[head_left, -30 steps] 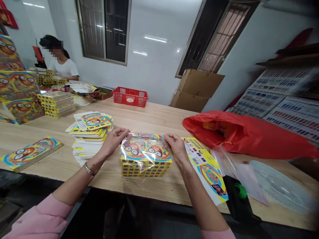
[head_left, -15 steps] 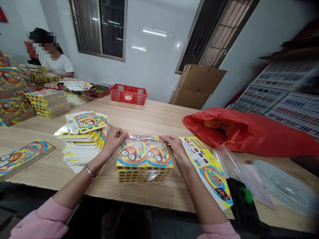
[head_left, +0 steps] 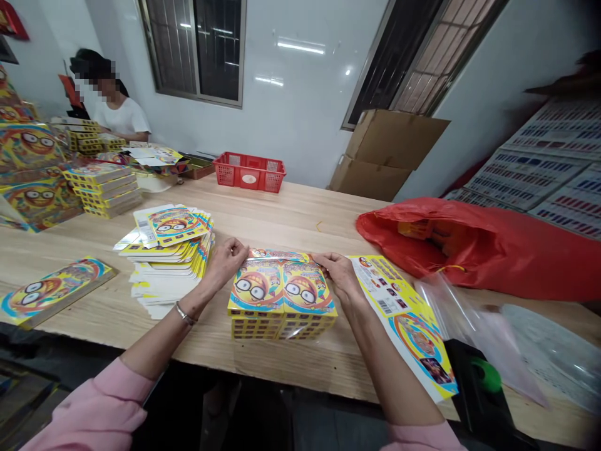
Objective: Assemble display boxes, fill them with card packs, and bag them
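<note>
Two side-by-side stacks of small yellow cartoon boxes (head_left: 280, 294), wrapped in clear plastic film, sit on the wooden table (head_left: 282, 219) in front of me. My left hand (head_left: 227, 261) is closed in a pinch on the film at the bundle's far left corner. My right hand (head_left: 341, 274) is closed on the film at its far right corner. A flat printed yellow card (head_left: 404, 319) lies just right of my right hand.
A pile of flat printed cards (head_left: 164, 250) lies left of the bundle. A red plastic bag (head_left: 469, 244), loose clear bags (head_left: 469, 326) and a black tape dispenser (head_left: 483, 388) are at right. A red basket (head_left: 248, 172), cardboard boxes (head_left: 389, 153) and a seated person (head_left: 113, 106) are farther back.
The loose film that stood puffed over the boxes has been pulled down tight over them. Both hands stayed at the bundle's far corners.
</note>
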Demonstrator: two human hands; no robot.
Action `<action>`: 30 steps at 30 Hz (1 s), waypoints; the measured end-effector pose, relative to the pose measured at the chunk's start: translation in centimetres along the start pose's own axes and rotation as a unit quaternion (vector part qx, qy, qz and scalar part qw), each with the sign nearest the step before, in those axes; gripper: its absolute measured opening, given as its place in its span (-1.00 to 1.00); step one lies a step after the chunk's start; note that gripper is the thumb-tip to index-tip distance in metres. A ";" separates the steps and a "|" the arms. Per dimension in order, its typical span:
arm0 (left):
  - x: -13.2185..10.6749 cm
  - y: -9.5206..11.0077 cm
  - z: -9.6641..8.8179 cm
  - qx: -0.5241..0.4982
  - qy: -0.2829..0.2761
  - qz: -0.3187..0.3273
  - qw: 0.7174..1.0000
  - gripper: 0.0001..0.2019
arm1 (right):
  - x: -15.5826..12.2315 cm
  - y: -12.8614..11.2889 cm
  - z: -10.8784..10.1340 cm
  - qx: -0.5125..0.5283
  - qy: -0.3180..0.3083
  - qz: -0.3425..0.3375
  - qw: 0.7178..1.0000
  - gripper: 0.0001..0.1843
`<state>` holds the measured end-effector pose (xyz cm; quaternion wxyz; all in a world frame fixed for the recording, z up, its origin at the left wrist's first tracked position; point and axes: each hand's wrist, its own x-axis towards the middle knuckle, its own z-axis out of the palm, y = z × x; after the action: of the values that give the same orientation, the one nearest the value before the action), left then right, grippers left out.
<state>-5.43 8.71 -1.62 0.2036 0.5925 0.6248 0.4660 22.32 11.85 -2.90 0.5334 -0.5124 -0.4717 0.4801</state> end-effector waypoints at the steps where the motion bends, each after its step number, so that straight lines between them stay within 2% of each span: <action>1: 0.0 0.0 0.0 -0.002 -0.001 -0.003 1.000 -0.76 | 0.1 0.1 0.0 0.000 0.000 0.000 1.000 -0.60; 10: 0.0 -0.1 0.1 -0.038 -0.008 -0.009 0.999 -0.76 | 0.0 -0.2 0.3 -0.010 0.011 0.001 1.000 -0.64; 16: 0.2 -0.3 0.3 -0.045 0.012 -0.047 0.998 -0.73 | -0.1 0.0 0.6 0.012 0.018 0.026 0.999 -0.63; 20: 0.2 -0.8 0.9 -0.109 0.018 -0.095 0.989 -0.70 | -0.3 0.7 0.8 0.063 0.015 0.048 0.997 -0.61; 24: -0.3 -1.0 1.3 -0.188 0.036 -0.134 0.972 -0.70 | -0.6 1.5 1.1 0.088 0.040 0.047 0.994 -0.57; 28: -0.4 -0.9 0.7 -0.172 0.019 -0.123 0.977 -0.74 | -0.2 1.6 0.8 0.070 0.047 0.042 0.996 -0.54; 30: -0.3 -0.5 0.0 -0.128 0.010 -0.090 0.988 -0.80 | 0.1 1.2 0.3 0.043 0.047 0.023 0.998 -0.60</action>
<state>-5.61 8.50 -2.15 0.3125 0.4981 0.6131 0.5275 21.96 11.96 -4.08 0.5655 -0.5217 -0.4129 0.4874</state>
